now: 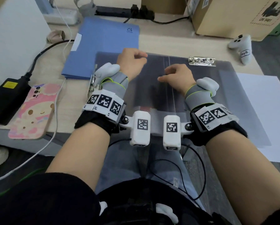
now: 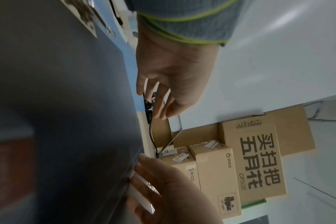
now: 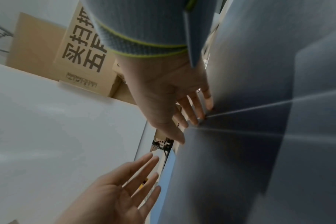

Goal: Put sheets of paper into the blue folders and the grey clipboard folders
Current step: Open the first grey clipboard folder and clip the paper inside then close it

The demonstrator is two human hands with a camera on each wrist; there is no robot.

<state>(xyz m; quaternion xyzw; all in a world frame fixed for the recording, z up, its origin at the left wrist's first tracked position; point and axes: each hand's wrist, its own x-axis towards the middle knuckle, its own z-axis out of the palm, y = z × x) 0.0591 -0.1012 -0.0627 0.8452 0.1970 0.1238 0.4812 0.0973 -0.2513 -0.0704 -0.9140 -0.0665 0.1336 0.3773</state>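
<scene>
From the head view, the grey clipboard folder (image 1: 176,98) lies open and flat on the desk (image 1: 160,43), its near edge over the desk's front edge. The left hand (image 1: 131,62) hovers with loose fingers; the right hand (image 1: 176,75) touches the fold. The blue folder (image 1: 103,46) lies closed behind on the left, white paper (image 1: 266,114) on the right.

From the left wrist view, the left hand (image 2: 169,78) holds nothing.

From the right wrist view, the straight fingers (image 3: 207,100) of the right hand press the grey surface.

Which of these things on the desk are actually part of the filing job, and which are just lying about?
Part of the job: grey clipboard folder, blue folder, white paper sheet.

Lying about: pink phone, black charger, white controller, cardboard box.
</scene>
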